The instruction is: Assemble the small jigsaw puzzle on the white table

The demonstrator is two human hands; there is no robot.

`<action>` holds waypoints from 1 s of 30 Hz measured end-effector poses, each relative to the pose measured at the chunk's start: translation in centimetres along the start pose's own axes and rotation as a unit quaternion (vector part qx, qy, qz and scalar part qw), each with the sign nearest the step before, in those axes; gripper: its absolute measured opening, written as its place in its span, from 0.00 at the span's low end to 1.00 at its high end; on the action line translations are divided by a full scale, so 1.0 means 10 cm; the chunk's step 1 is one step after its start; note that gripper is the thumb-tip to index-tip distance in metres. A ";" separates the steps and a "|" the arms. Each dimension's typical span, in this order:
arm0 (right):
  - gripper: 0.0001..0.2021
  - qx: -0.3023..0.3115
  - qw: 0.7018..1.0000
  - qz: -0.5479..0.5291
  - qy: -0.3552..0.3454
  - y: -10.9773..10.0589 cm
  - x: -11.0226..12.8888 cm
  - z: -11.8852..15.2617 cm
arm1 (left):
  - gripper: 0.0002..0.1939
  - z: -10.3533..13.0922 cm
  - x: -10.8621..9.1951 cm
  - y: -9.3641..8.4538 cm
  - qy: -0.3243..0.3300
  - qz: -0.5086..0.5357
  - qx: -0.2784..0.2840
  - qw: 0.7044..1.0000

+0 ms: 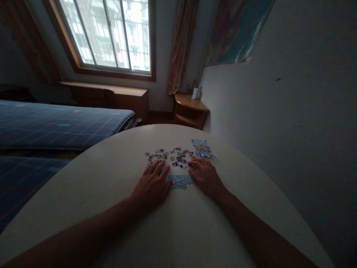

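Observation:
A joined strip of jigsaw puzzle (180, 181), light blue with white lettering, lies on the round pale table (117, 175) between my hands. My left hand (153, 182) rests at its left end, fingers spread toward the loose puzzle pieces (180, 158), thumb by the strip's edge. On the other side my right hand (206, 176) lies with its fingers apart, the thumb near the strip's right end and the fingertips by the loose pieces at the right. Neither hand visibly holds a piece. A small printed picture sheet (202, 148) lies beyond my right hand.
A bed with a plaid mattress (69, 126) stands left of the table. Past the table are a wooden corner shelf (191, 102) and a low wooden desk (128, 91) under a barred window (108, 35). A bare wall (279, 123) runs along the right.

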State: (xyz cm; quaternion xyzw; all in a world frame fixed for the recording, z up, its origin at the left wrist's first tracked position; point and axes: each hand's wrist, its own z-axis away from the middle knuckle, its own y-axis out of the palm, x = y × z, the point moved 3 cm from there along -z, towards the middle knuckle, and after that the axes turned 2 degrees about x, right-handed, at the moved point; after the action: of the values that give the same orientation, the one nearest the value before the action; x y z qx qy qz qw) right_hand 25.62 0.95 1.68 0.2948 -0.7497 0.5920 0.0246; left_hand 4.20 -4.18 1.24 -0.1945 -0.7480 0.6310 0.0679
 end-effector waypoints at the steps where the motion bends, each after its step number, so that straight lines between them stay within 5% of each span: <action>1: 0.14 -0.001 1.000 0.000 -0.001 0.00 0.00 0.00 | 0.26 0.00 0.00 0.00 0.000 0.003 -0.003 1.000; 30: 0.10 -0.009 0.999 -0.040 -0.010 0.00 0.01 -0.01 | 0.25 0.00 0.01 -0.01 -0.001 0.007 0.004 1.000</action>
State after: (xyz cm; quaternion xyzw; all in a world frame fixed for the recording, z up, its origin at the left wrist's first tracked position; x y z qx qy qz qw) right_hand 25.52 1.04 1.77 0.3305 -0.7424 0.5810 0.0436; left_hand 4.05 -4.16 1.27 -0.1988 -0.7444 0.6342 0.0634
